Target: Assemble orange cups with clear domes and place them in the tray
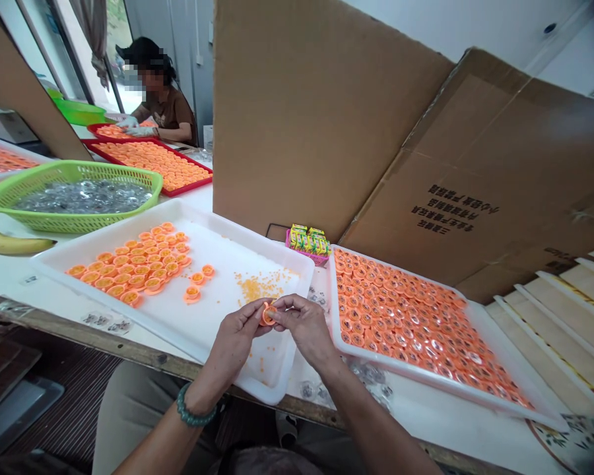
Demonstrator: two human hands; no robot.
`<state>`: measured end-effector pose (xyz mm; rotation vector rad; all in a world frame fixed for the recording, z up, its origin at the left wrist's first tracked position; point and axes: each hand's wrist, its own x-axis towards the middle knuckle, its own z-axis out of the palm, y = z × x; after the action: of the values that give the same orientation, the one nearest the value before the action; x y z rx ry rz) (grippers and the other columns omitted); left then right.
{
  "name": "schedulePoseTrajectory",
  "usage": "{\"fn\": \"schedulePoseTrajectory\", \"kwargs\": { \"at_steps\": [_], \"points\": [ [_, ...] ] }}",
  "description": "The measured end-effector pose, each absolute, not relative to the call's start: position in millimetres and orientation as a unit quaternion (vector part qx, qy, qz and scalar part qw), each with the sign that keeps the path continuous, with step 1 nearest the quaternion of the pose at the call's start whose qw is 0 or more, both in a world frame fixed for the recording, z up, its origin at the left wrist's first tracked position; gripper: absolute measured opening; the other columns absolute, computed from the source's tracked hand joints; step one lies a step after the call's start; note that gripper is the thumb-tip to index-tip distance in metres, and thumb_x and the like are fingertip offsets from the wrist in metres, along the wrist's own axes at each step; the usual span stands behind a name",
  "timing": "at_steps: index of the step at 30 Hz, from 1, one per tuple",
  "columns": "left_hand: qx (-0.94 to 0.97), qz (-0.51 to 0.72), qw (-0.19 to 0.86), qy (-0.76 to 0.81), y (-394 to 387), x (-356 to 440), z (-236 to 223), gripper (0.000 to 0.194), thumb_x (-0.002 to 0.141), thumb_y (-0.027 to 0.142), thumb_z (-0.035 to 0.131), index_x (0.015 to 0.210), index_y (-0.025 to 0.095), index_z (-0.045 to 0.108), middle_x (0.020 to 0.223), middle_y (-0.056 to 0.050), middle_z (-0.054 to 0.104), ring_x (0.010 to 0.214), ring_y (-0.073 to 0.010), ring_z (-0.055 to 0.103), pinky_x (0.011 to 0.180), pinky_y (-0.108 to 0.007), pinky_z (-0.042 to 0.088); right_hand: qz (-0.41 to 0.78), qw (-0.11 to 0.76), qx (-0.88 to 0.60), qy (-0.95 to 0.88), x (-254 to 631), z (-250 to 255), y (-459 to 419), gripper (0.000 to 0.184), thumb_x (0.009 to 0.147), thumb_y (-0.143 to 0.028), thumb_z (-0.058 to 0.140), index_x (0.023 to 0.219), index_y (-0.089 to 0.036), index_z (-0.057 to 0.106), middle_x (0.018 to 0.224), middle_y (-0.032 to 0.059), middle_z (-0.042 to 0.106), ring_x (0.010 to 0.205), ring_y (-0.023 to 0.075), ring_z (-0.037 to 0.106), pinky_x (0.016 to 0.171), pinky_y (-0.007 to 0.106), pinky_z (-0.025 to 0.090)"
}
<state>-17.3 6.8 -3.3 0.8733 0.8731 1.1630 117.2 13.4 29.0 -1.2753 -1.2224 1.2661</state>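
Over the right end of a white tray (212, 227), a small round orange plastic piece (267, 315) is pinched in the fingers of my left hand (235, 336). My right hand (304, 326) closes its thumb and fingertips on the same piece from the other side; its fingers partly hide it. Below and behind the hands, tiny yellow bits (257, 287) lie scattered on the tray. Many like orange pieces (138, 264) with yellow middles cluster at the tray's left, with several loose ones nearer the middle.
On the right stands a white tray (400, 363) full of orange pieces under clear covers. A green basket (74, 221) of clear plastic parts and a banana (17, 243) lie left. Cardboard (317, 119) walls the back. A gloved co-worker (171, 109) sits behind a red tray (178, 191).
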Motion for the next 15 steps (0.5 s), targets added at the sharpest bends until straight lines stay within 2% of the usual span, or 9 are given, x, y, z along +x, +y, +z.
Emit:
{"fn": "schedulePoseTrajectory", "kwargs": {
  "at_steps": [6, 9, 12, 15],
  "points": [
    [0.407, 0.502, 0.654, 0.393, 4, -19, -1, 0.041, 0.075, 0.040, 0.064, 0.110, 0.019, 0.065, 0.105, -0.006, 0.069, 0.092, -0.0231, 0.064, 0.088, -0.038, 0.050, 0.539, 0.456, -0.517, -0.484, 119, 23, 13, 0.022, 0.062, -0.031, 0.075, 0.071, -0.016, 0.063, 0.065, -0.0008, 0.061, 0.057, 0.0107, 0.057, 0.055, 0.024, 0.048],
    [0.428, 0.500, 0.655, 0.370, 2, -20, 4, 0.039, 0.078, 0.039, 0.061, 0.111, 0.018, 0.064, 0.109, -0.007, 0.067, 0.100, -0.0233, 0.061, 0.089, -0.036, 0.048, 0.537, 0.471, -0.501, -0.488, 122, 16, 13, 0.024, 0.063, -0.031, 0.074, 0.080, -0.018, 0.062, 0.066, -0.0024, 0.058, 0.060, 0.0105, 0.055, 0.057, 0.024, 0.047],
    [0.455, 0.487, 0.642, 0.378, 2, -19, 8, 0.047, 0.074, 0.036, 0.066, 0.117, 0.019, 0.058, 0.108, -0.007, 0.067, 0.099, -0.0221, 0.061, 0.085, -0.032, 0.049, 0.493, 0.482, -0.504, -0.520, 127, 10, 12, 0.030, 0.066, -0.027, 0.072, 0.095, -0.020, 0.064, 0.080, -0.0002, 0.059, 0.072, 0.0119, 0.054, 0.066, 0.025, 0.047],
    [0.452, 0.470, 0.649, 0.392, 2, -18, 10, 0.062, 0.070, 0.034, 0.071, 0.125, 0.018, 0.047, 0.094, -0.008, 0.071, 0.088, -0.0203, 0.064, 0.081, -0.033, 0.049, 0.470, 0.445, -0.500, -0.576, 133, 10, 10, 0.027, 0.073, -0.026, 0.065, 0.101, -0.021, 0.065, 0.095, 0.0032, 0.060, 0.081, 0.0130, 0.053, 0.073, 0.027, 0.046]
  ]
}}
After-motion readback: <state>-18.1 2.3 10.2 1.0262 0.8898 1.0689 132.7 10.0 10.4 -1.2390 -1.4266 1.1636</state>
